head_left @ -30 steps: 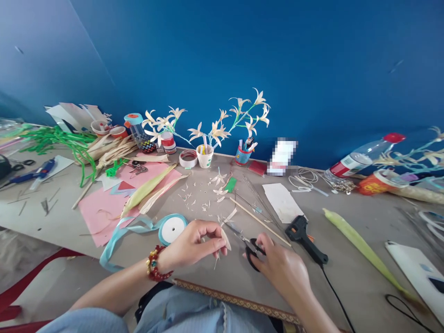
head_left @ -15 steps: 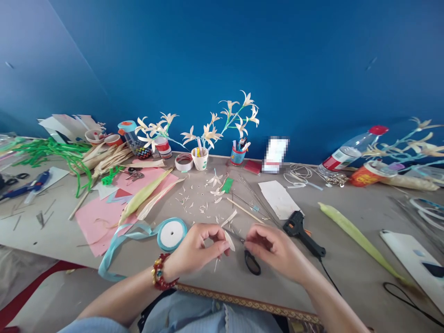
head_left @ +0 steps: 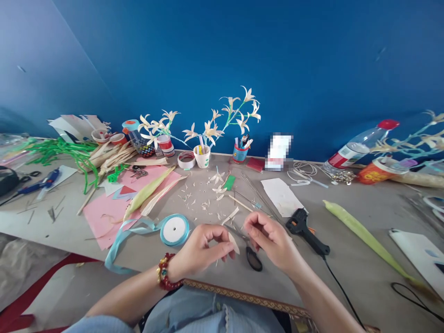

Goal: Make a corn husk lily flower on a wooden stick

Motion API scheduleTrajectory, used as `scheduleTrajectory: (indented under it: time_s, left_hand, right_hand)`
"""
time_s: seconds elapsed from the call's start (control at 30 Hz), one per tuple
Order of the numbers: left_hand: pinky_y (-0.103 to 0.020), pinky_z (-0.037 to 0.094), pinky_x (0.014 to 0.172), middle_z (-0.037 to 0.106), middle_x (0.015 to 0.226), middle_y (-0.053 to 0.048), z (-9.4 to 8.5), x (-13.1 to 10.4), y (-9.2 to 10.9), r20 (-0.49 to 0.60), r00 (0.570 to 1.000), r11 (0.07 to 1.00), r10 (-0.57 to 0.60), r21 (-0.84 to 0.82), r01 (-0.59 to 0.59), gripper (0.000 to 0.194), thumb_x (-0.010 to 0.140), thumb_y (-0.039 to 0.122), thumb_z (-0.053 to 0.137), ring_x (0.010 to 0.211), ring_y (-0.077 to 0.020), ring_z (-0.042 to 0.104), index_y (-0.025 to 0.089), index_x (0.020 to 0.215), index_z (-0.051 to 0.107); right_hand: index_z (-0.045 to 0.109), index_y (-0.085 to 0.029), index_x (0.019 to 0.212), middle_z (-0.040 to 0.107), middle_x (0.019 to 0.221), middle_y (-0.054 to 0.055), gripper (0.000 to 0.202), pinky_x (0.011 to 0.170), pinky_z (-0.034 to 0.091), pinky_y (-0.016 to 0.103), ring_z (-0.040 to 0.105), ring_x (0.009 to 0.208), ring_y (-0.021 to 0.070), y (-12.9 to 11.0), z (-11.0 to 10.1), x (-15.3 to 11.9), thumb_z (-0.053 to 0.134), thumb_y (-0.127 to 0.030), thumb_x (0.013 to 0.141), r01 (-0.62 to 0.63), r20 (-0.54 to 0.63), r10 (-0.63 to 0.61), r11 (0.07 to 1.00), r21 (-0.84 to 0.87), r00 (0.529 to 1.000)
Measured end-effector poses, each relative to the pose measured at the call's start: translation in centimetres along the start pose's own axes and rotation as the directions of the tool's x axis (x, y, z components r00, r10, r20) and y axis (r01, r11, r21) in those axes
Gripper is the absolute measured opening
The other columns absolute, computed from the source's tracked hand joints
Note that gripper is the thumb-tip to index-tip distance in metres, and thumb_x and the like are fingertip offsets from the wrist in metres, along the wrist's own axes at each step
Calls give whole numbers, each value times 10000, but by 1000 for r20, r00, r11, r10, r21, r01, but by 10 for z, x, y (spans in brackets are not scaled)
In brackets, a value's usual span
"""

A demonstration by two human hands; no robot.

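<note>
Between the thumb and fingers of my left hand (head_left: 206, 247) is a small cream petal (head_left: 234, 243), its pointed end toward the right. My right hand (head_left: 265, 237) is held a short way to the right, its fingers curled toward the thumb. Whether anything is pinched there I cannot make out. Under and between the hands lie scissors (head_left: 254, 260) on the table, black handle toward me, blades partly hidden. Beyond them are a cream strip (head_left: 231, 215) and many small cream scraps (head_left: 205, 204). Two loose cream flowers (head_left: 217, 177) lie farther back near a green piece (head_left: 229, 182).
A blue ribbon roll (head_left: 174, 229) is left of my hands, a black glue gun (head_left: 305, 230) to the right. Cream flowers stand in a white cup (head_left: 201, 157) by the wall. Pink paper (head_left: 100, 222), husks (head_left: 147, 192) and a bottle (head_left: 362, 145) are on the table (head_left: 222, 289).
My right hand has lifted and moved slightly away from the scissors. My left hand keeps the petal, which has turned a little. The view has shifted slightly left.
</note>
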State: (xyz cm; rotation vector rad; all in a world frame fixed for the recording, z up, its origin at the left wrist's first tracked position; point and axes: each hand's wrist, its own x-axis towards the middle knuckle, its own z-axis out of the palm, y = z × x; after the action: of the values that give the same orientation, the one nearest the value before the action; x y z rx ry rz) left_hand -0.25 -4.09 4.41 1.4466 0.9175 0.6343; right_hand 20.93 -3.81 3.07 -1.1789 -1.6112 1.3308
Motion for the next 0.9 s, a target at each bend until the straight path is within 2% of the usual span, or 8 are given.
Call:
scheduleTrajectory:
  time_s: [0.07,0.13,0.27,0.47,0.63,0.7,0.8,0.9]
  left_hand:
    - [-212,460,614,713,727,-51,2,0,0,-7,1000,1000,9,-17,-9,192,866,238,573,610,-108,582,134,724,652]
    - [-208,452,613,710,713,-46,3,-1,0,-26,1000,1000,7,-4,-7,192,862,231,576,610,-107,583,135,709,642]
    - [-199,435,604,706,682,-31,5,-3,2,-50,999,1000,2,20,-1,187,850,207,584,613,-106,582,142,678,619]
    - [-215,454,617,712,719,-59,7,-8,1,-10,1000,999,-14,-46,13,190,848,222,599,624,-115,586,129,688,646]
    - [-219,471,616,705,728,-65,6,-10,0,-8,1000,994,-8,-105,7,203,865,267,597,613,-114,582,123,747,680]
    - [-216,466,618,710,731,-62,5,-10,0,-19,1000,997,-1,-74,-1,204,873,268,592,612,-112,581,126,758,683]
    - [-213,452,625,709,724,-51,4,-9,0,-37,999,1000,19,-8,-20,209,884,257,582,620,-112,585,132,744,673]
    - [-212,432,611,670,671,-31,4,-7,-2,-70,997,999,37,11,-37,234,890,258,577,609,-110,575,134,703,644]
  right_hand:
    - [536,-206,868,483,688,-40,247,567,406,242,489,583,118,1,-2,0,514,-433,962,10,2,-10,999,-30,1000]
    - [568,-203,924,535,763,-15,245,589,407,246,512,644,128,0,-2,-2,511,-437,964,18,87,-16,999,-30,996]
    - [543,-198,836,520,724,-19,276,537,354,233,463,619,121,0,5,-7,505,-439,965,10,195,-9,1000,-4,981]
    - [482,-211,817,491,707,-22,275,591,408,259,488,621,131,0,2,-5,427,-409,1000,78,134,-80,997,17,988]
    - [568,-209,934,614,872,37,127,701,465,291,565,759,171,4,-4,2,539,-333,940,130,-7,-134,975,-182,991]
    - [590,-212,995,630,885,36,141,668,462,278,569,749,171,4,-2,1,570,-328,917,91,-2,-94,972,-215,996]
    - [584,-201,859,529,666,-18,231,518,369,234,483,597,136,1,6,-5,522,-407,943,11,31,-6,989,-151,999]
    - [553,-196,800,519,683,-21,273,521,356,225,455,599,121,-3,14,-12,568,-442,916,5,113,1,998,-56,994]
